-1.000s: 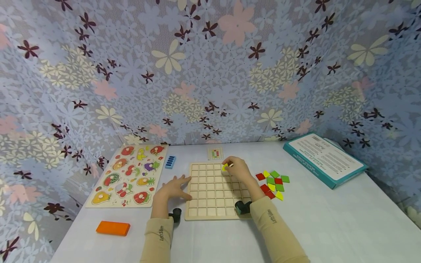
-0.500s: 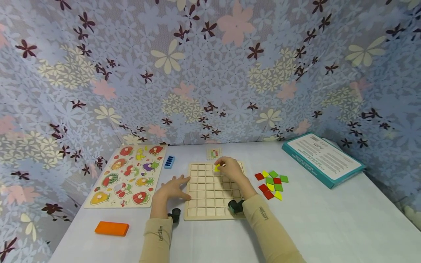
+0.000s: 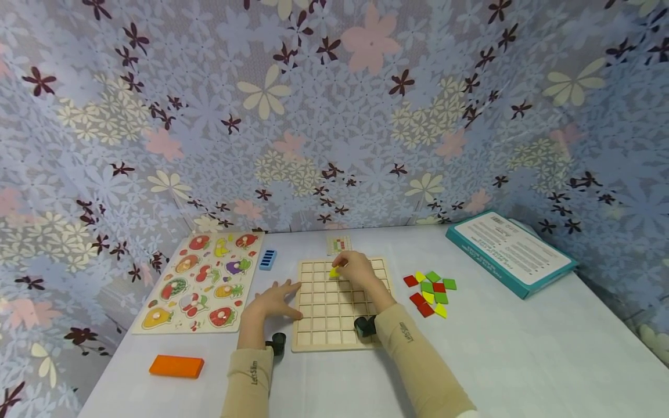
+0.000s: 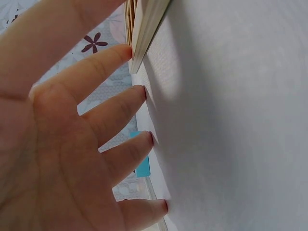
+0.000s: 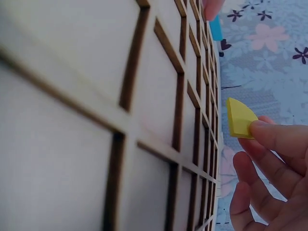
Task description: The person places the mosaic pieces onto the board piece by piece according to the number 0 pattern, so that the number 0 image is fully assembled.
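Observation:
My right hand (image 3: 358,270) pinches a yellow quarter-round tile (image 5: 239,119) between thumb and fingers, over the far part of a wooden grid board (image 3: 319,322). In the right wrist view the tile's pointed corner stands up, clear of the grid's raised strips. My left hand (image 3: 270,303) lies at the board's left side with its fingers spread and straight. Its thumb and index fingertip are right at the board's edge, while the other fingertips (image 4: 148,139) rest on the white cloth. The visible grid squares hold no tiles.
Several red, green and yellow tiles (image 3: 427,287) lie right of the board. A small pattern card (image 3: 340,244) and a blue slotted piece (image 3: 268,259) are behind it. A fruit puzzle board (image 3: 201,284) and an orange block (image 3: 176,366) sit left, a teal box (image 3: 512,252) at far right.
My right hand has moved left across the far rows of the board, carrying the yellow tile. My left hand stays at the board's left edge.

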The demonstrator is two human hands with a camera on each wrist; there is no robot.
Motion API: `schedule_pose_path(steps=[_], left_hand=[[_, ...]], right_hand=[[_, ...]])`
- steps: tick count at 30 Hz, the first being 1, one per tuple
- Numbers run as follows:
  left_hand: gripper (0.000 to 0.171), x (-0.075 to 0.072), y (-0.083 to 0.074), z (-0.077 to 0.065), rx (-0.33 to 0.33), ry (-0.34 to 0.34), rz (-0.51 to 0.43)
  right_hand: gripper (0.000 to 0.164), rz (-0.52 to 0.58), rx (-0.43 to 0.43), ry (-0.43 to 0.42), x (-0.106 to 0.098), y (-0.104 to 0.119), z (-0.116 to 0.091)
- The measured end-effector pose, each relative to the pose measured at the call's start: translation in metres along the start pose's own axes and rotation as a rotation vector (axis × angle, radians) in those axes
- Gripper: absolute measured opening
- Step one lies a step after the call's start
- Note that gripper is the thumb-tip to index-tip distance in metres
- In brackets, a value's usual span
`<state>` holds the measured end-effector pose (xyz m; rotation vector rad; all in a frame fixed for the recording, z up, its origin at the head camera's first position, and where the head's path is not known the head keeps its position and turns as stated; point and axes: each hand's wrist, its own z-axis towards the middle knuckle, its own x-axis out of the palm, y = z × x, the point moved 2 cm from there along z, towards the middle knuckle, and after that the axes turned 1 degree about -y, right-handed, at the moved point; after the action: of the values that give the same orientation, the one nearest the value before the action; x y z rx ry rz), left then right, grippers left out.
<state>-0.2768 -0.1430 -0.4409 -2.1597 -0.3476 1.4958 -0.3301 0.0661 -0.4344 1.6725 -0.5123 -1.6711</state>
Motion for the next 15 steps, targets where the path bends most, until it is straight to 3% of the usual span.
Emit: schedule_pose_path(steps=[15], left_hand=[[0.077,-0.0001,0.0004,-0.0030,0.014,-0.004,-0.001]], right_hand=[[0.006,-0.017,-0.001,0.058,0.0067,-0.0023,0.0066]])
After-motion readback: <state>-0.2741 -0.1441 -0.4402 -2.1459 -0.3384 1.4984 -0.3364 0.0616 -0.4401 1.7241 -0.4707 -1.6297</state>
